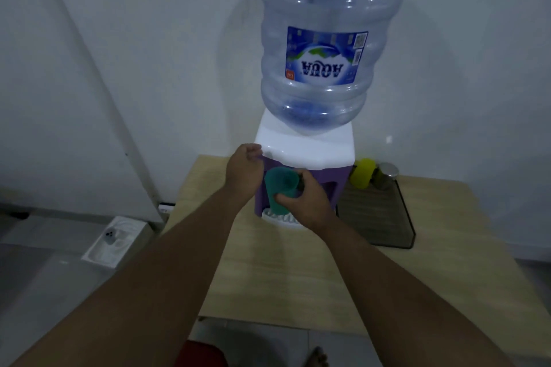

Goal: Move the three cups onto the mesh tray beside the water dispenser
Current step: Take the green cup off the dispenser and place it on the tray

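Note:
My right hand (307, 202) grips a teal cup (280, 188) in front of the purple and white water dispenser (304, 155), just above its white drip grate (281, 220). My left hand (243, 171) hovers at the dispenser's left top corner, fingers curled, holding nothing. The dark mesh tray (377, 217) lies on the table to the right of the dispenser. At its far end stand a yellow cup (362, 173), upside down, and a clear glass cup (386, 176) beside it.
A large upturned water bottle (325, 48) sits on the dispenser. The light wooden table (298, 271) stands against a white wall. On the floor at left lies a white tray-like object (116, 241). My foot (317, 357) shows below the table's edge.

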